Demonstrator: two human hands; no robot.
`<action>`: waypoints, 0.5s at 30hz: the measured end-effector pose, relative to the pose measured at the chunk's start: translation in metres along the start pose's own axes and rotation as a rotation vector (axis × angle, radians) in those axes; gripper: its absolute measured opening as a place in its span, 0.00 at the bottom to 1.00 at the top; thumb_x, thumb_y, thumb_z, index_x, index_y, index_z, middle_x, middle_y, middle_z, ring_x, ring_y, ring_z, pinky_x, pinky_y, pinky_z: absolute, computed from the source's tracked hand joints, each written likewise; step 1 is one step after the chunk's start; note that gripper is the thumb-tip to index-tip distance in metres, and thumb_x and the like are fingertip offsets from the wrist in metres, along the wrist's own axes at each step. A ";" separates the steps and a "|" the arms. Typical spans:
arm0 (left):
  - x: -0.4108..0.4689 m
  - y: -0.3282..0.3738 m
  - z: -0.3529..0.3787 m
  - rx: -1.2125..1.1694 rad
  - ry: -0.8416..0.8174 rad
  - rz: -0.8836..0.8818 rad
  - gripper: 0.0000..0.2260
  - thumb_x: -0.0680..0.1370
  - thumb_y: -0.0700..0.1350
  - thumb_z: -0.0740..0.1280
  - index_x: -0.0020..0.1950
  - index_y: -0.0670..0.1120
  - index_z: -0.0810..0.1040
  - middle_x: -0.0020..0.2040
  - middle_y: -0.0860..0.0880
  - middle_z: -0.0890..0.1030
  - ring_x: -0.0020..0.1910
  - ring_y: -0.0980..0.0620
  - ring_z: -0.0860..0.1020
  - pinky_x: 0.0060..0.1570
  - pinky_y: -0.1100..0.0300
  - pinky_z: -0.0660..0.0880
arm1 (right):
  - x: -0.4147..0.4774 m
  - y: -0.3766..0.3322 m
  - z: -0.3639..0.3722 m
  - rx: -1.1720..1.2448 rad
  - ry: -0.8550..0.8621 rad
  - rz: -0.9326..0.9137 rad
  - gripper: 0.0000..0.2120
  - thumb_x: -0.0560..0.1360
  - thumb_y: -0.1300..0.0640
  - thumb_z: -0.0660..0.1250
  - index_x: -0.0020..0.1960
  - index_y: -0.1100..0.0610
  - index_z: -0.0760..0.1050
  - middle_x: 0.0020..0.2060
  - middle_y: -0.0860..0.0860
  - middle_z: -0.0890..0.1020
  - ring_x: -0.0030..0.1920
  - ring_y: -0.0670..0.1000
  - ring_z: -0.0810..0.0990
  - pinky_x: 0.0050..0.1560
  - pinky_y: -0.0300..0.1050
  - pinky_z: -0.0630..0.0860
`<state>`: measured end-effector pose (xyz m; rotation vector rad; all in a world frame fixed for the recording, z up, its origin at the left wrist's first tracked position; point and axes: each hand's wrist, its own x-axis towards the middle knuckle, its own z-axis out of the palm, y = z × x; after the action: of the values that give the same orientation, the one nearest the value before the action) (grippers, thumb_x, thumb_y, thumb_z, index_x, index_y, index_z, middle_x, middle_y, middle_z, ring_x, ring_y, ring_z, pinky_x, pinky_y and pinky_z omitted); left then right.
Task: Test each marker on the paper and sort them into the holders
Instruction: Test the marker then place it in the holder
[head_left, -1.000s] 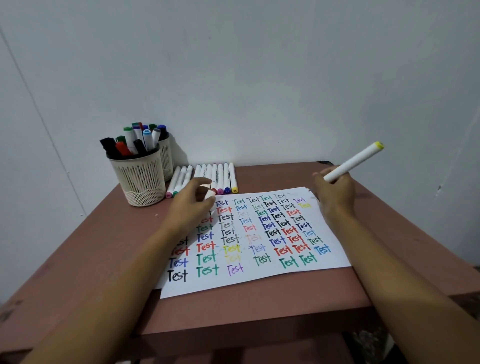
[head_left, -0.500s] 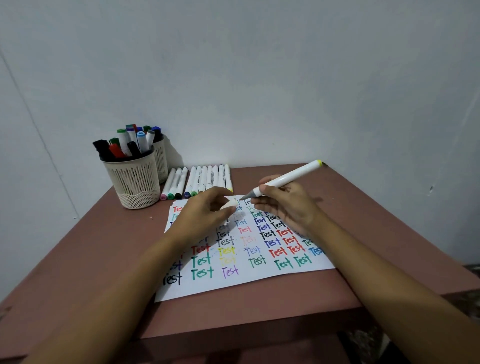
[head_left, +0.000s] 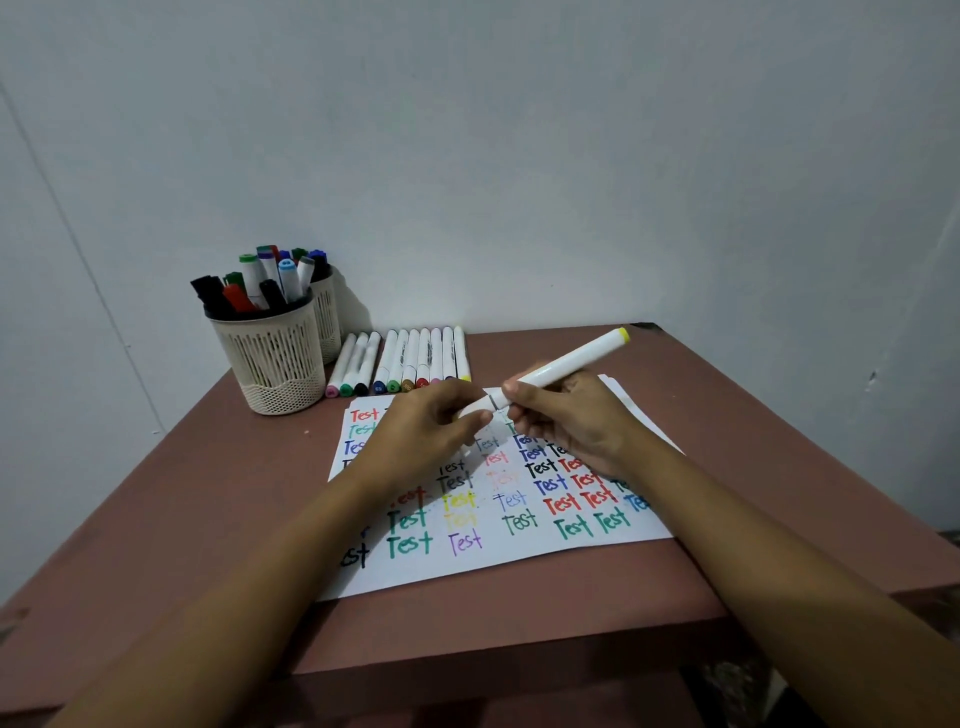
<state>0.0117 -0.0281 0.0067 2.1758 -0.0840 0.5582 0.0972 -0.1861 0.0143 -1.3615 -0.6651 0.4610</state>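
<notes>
My right hand (head_left: 569, 421) grips a white marker with a yellow end (head_left: 571, 361), tilted up to the right above the paper (head_left: 498, 564). My left hand (head_left: 431, 431) pinches the marker's white cap (head_left: 475, 410) right at the marker's lower end. The paper is covered with the word "Test" in many colours. A row of several white markers (head_left: 410, 361) lies behind the paper. Two cream mesh holders (head_left: 272, 358) stand at the back left, both holding markers; the rear one (head_left: 328, 322) is partly hidden.
The reddish-brown table (head_left: 208, 493) stands in a corner against grey walls. Its front edge runs below the paper, and its right edge drops off beyond my right forearm.
My right hand swung the yellow marker in from the right to the middle of the paper. My left hand rose to meet it, and the cap now sits at the marker's tip.
</notes>
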 end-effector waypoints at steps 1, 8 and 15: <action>0.000 0.001 0.001 0.001 0.009 0.003 0.06 0.75 0.43 0.69 0.45 0.53 0.75 0.34 0.51 0.79 0.32 0.58 0.77 0.35 0.67 0.73 | 0.000 0.000 0.000 0.016 -0.006 0.010 0.03 0.74 0.62 0.67 0.42 0.62 0.77 0.29 0.52 0.80 0.29 0.46 0.78 0.32 0.35 0.75; -0.003 0.001 0.007 0.039 0.054 0.050 0.02 0.75 0.43 0.69 0.46 0.48 0.77 0.32 0.48 0.77 0.33 0.46 0.75 0.39 0.49 0.74 | -0.002 -0.001 -0.004 0.107 -0.030 0.061 0.03 0.74 0.63 0.66 0.42 0.61 0.77 0.29 0.52 0.80 0.29 0.46 0.79 0.32 0.34 0.76; -0.004 0.003 0.009 0.054 0.070 0.058 0.05 0.76 0.43 0.68 0.49 0.43 0.79 0.34 0.43 0.78 0.35 0.42 0.76 0.37 0.50 0.73 | -0.001 0.000 -0.003 0.103 -0.053 0.086 0.04 0.76 0.63 0.65 0.43 0.62 0.77 0.29 0.52 0.80 0.29 0.46 0.79 0.33 0.34 0.77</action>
<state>0.0106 -0.0371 0.0021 2.2096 -0.0959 0.6765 0.0989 -0.1889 0.0137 -1.2876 -0.6196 0.5941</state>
